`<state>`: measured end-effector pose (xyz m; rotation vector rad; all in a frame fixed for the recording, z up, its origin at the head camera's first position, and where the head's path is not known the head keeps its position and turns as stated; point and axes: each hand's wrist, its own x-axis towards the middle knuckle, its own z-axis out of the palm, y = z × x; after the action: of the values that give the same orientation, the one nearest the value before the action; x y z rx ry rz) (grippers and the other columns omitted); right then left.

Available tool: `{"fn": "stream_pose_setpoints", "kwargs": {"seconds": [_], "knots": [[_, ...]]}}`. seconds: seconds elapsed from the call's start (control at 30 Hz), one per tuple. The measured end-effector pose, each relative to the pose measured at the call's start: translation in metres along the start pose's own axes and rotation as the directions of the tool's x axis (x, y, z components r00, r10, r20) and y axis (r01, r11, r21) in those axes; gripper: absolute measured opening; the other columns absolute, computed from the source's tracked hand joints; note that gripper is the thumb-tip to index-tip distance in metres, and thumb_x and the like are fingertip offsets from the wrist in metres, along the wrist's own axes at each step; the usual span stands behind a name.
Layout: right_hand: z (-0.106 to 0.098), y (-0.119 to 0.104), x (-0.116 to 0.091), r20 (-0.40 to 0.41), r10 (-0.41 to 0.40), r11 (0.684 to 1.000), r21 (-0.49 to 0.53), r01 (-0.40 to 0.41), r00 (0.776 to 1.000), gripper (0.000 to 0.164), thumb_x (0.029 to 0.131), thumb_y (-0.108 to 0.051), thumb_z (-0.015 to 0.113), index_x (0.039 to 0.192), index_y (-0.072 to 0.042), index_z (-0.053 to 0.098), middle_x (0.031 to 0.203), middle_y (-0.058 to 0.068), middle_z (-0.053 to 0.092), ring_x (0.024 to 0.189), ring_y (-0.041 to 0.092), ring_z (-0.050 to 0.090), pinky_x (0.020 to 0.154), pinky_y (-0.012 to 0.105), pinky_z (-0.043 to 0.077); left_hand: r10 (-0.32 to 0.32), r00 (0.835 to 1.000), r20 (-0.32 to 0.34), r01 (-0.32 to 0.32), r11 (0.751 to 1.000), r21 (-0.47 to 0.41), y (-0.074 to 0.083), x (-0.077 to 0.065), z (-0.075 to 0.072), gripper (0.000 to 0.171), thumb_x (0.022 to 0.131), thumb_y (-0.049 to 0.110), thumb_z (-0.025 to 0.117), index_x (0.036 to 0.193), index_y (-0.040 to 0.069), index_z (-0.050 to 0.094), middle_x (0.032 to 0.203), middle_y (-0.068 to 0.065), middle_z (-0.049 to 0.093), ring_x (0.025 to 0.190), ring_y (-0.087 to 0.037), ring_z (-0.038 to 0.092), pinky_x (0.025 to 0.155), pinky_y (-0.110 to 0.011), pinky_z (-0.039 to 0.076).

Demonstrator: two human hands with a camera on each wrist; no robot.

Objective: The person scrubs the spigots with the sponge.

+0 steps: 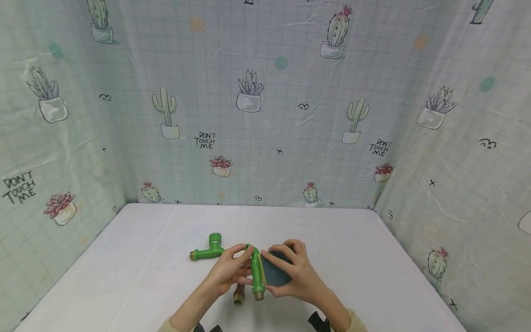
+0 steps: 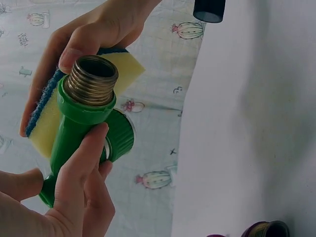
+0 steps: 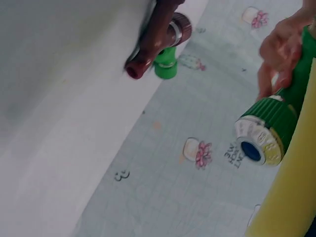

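Observation:
My left hand [image 1: 230,269] grips a green plastic tap [image 1: 256,269] with a brass threaded end; this end points toward me in the head view. In the left wrist view the tap's ribbed round knob [image 2: 121,136] shows beside the fingers. A sponge [image 1: 277,269], dark blue on one face and yellow on the other, is held in my right hand [image 1: 302,274] by the thumb and spread fingers. Its yellow side lies against the tap's body. The right wrist view shows the yellow foam [image 3: 291,187] close along the tap, and my right hand is out of that view.
Left of my hands lies another green tap [image 1: 209,252] on the white table [image 1: 157,244]. Partly hidden below my left hand is a dark red tap [image 1: 238,294] with a brass end. Cactus-patterned cloth [image 1: 265,129] surrounds the table at the back and sides.

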<state>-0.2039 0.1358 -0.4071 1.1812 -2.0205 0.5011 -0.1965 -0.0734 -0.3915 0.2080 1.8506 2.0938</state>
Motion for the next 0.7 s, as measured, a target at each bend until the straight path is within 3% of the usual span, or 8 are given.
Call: {"fn": "stream_pose_setpoints", "kwargs": {"seconds": [0.27,0.53,0.7], "knots": [[0.0,-0.008,0.002,0.008,-0.01,1.0,0.02,0.01,1.0,0.063,0.073,-0.053,0.064,0.124,-0.018,0.053,0.115,-0.003,0.05,0.1,0.017,0.034,0.081,0.043,0.032,-0.018,1.0,-0.02,0.019,0.999,0.038,-0.001,0.001,0.004,0.051,0.089,0.033,0.053,0.123,-0.003,0.041,0.085,-0.008,0.068,0.072,-0.018,0.067,0.06,-0.031,0.056],[-0.006,0.003,0.0,-0.021,0.079,0.997,-0.015,-0.079,0.997,0.063,0.071,-0.051,0.065,0.125,-0.02,0.052,0.114,-0.002,0.051,0.096,0.016,0.036,0.078,0.041,0.03,0.033,0.999,0.022,-0.034,0.999,0.033,0.0,0.0,0.004,0.043,0.091,0.028,0.051,0.119,-0.003,0.042,0.088,-0.012,0.068,0.072,-0.019,0.068,0.064,-0.038,0.056],[-0.01,0.01,-0.001,-0.05,0.161,0.986,-0.035,-0.162,0.986,0.061,0.072,-0.05,0.065,0.124,-0.02,0.053,0.112,0.0,0.052,0.094,0.016,0.037,0.074,0.038,0.03,0.049,0.999,-0.006,-0.049,0.998,0.032,0.004,-0.004,0.007,0.035,0.091,0.023,0.052,0.111,-0.003,0.044,0.086,-0.013,0.068,0.072,-0.021,0.068,0.064,-0.04,0.055]]}}
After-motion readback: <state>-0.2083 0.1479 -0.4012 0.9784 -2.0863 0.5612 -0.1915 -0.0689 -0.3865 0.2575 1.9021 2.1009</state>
